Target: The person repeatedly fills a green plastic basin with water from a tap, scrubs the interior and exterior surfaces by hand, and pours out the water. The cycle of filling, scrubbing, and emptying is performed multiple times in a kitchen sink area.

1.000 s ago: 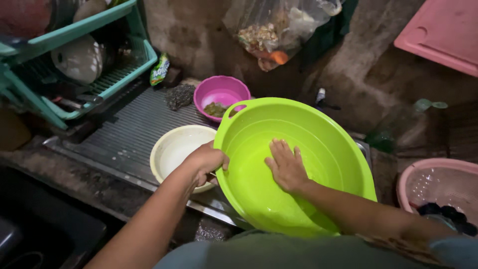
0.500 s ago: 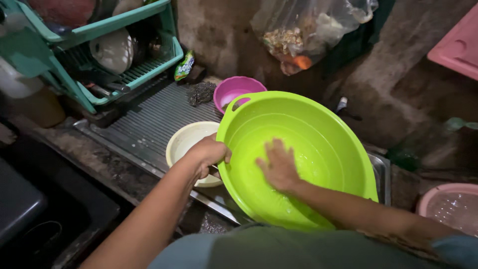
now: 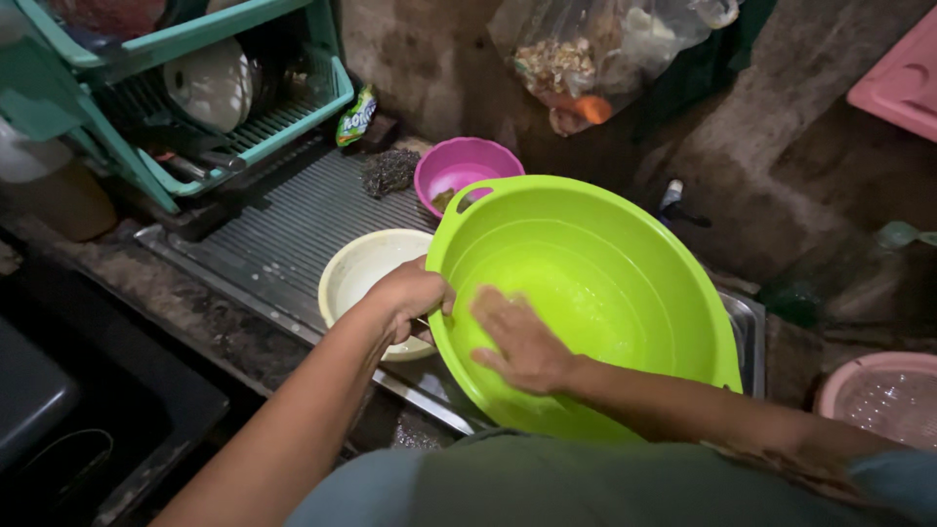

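A large lime-green plastic basin (image 3: 625, 263) is tilted over the sink, its inside wet. My left hand (image 3: 410, 298) grips its left rim. My right hand (image 3: 522, 342) lies flat, fingers spread, against the inner wall of the basin near the bottom left. A cream bowl (image 3: 356, 268) sits just left of the basin, partly under my left hand. Behind it stands a small pink bowl (image 3: 467, 166) with some scraps inside.
A ribbed metal draining board (image 3: 283, 220) runs to the left, with a dark scouring pad (image 3: 388, 171) on it. A teal dish rack (image 3: 195, 98) holds plates at top left. A plastic bag (image 3: 595, 59) hangs on the wall. A pink colander (image 3: 883, 395) sits at right.
My right hand has slid leftward and lower along the basin's inner wall. The left hand keeps its grip on the rim. The camera view has shifted.
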